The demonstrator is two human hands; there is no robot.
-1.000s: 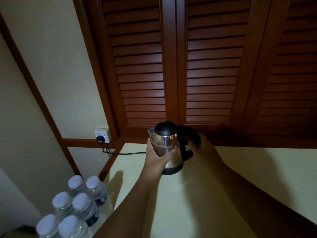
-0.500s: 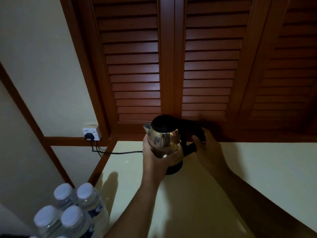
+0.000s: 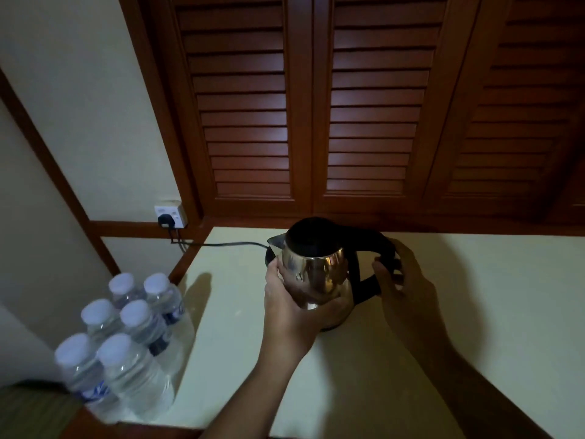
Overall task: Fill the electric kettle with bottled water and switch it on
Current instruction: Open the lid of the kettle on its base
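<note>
A steel electric kettle [image 3: 319,274] with a black lid and black handle stands on the pale counter [image 3: 474,312], spout pointing left. My left hand [image 3: 291,305] wraps round the kettle's shiny body from the front. My right hand [image 3: 402,280] curls round the black handle at the right. A shrink-wrapped pack of several water bottles [image 3: 126,340] with white caps stands at the counter's left front corner.
A black cord [image 3: 221,244] runs from the kettle's base left to a plug in a white wall socket [image 3: 169,213]. Dark wooden louvred doors [image 3: 316,106] rise right behind the counter. A wooden rail edges the counter on the left.
My right hand has closed in on the handle. The left hand keeps its hold on the body. The view has shifted, so the kettle and bottles sit a little differently in frame.
</note>
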